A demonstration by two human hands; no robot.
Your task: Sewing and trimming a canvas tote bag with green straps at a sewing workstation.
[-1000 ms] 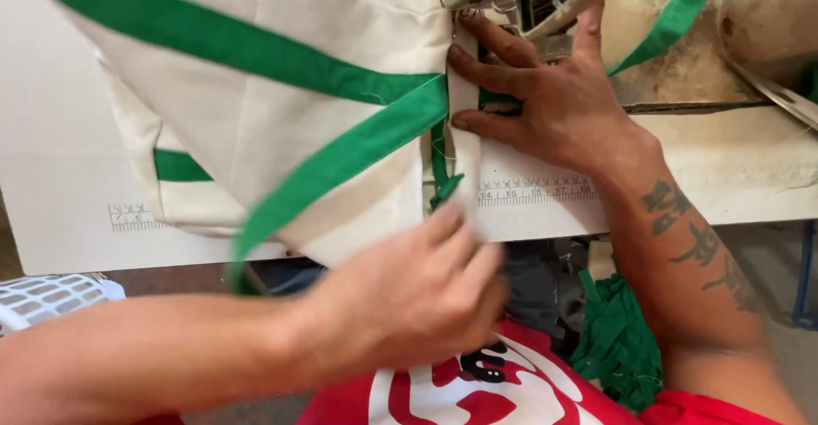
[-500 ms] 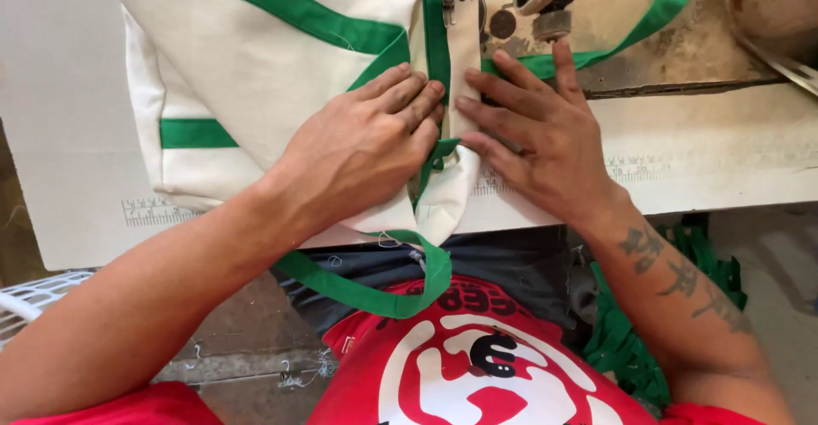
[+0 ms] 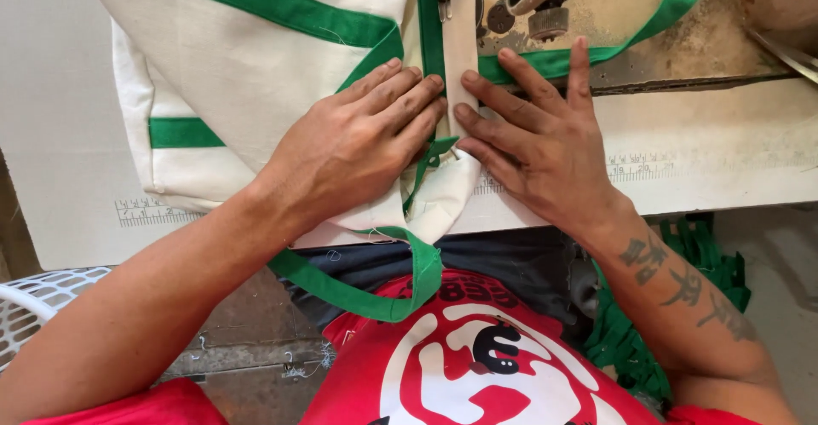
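Bag point(image 3: 256, 67) x1, left hand point(image 3: 358, 148), right hand point(image 3: 545, 148)

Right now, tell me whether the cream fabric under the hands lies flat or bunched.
Flat: the left hand and right hand press the cream fabric against the table.

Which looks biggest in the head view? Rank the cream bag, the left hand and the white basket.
1. cream bag
2. left hand
3. white basket, though the picture's edge cuts it off, so its rank against the hand is unsure.
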